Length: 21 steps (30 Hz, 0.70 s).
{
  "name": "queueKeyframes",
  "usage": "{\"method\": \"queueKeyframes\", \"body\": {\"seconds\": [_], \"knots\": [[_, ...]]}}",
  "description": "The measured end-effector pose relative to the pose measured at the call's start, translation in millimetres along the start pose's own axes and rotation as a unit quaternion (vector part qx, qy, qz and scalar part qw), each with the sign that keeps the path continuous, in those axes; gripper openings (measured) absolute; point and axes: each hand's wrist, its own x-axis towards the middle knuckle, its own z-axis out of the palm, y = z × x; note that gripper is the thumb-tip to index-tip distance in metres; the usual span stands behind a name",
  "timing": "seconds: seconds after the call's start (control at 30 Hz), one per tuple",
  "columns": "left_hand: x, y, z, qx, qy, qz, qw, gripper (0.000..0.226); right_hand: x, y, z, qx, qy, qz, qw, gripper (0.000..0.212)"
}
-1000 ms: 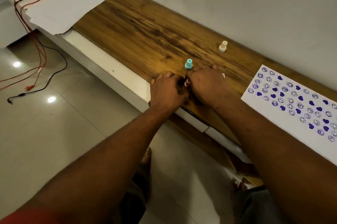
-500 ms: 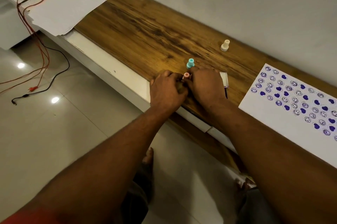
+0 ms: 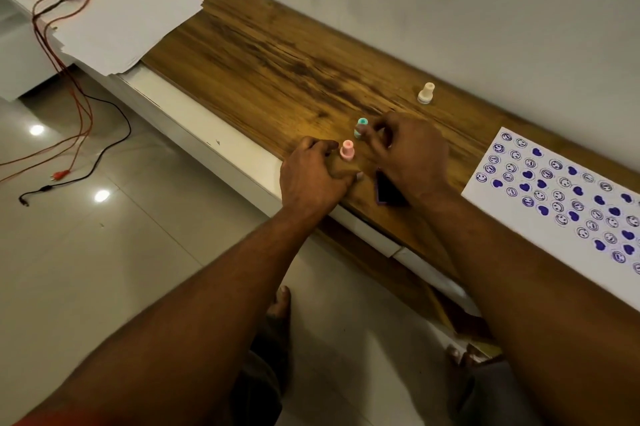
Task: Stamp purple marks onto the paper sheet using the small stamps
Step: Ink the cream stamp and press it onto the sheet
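A long wooden board (image 3: 277, 54) runs along the wall, and the paper sheet (image 3: 512, 217) lies at its right end, already crowded with purple smileys and hearts. The dark ink pad (image 3: 388, 191) sits near the board's front edge, partly under the right hand (image 3: 408, 155), whose fingertips reach the teal stamp (image 3: 361, 127); a firm grip cannot be told. The left hand (image 3: 311, 176) rests loosely curled, holding nothing, just beside the upright pink stamp (image 3: 347, 150). A cream stamp (image 3: 426, 93) stands apart. This looks like choosing a stamp; next comes inking it, then pressing on bare paper.

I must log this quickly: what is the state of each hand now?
Left hand: loosely curled, holding nothing, beside the small pink plastic stamp.
Right hand: fingertips touching the small teal plastic stamp; grip unclear.
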Motion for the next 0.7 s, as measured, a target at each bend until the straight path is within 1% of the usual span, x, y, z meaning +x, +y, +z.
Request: {"method": "queueKeyframes", "body": {"seconds": [0.07,0.13,0.27,0.33,0.4,0.47,0.53,0.63,0.7], "knots": [[1.0,-1.2,-1.3,-0.015,0.003,-0.006,1.0,0.08,7.6,15.3,-12.1,0.01,0.024,0.032,0.999,0.044],[1.6,-2.3,-2.0,-0.029,0.012,-0.011,0.999,0.078,18.0,35.6,-18.5,0.001,0.026,0.068,0.997,0.04],[3.1,-3.3,-2.0,-0.071,0.02,-0.027,0.997,0.074,45.7,67.2,-21.4,-0.045,-0.001,0.103,0.994,0.057],[3.7,-3.7,-1.9,-0.075,0.022,-0.031,0.996,0.074,60.4,73.8,-18.9,-0.059,-0.021,0.109,0.992,0.06],[3.9,-3.4,-1.7,-0.07,0.021,-0.033,0.997,0.076,71.7,77.5,-15.2,-0.059,-0.061,0.113,0.99,0.061],[4.3,-2.3,-1.3,-0.075,0.021,-0.037,0.996,0.077,78.5,80.9,-10.6,-0.056,-0.095,0.096,0.989,0.056],[4.6,-0.6,-1.3,-0.078,0.021,-0.04,0.996,0.078,83.2,83.8,-8.0,-0.064,-0.11,0.076,0.989,0.049],[5.9,1.6,-1.4,-0.073,0.019,-0.046,0.996,0.079,84.4,87.2,-7.4,-0.108,-0.111,0.058,0.986,0.038],[6.8,2.2,-1.6,-0.078,0.023,-0.051,0.995,0.078,80.7,88.1,-11.0,-0.129,-0.104,0.062,0.984,0.03]]}}
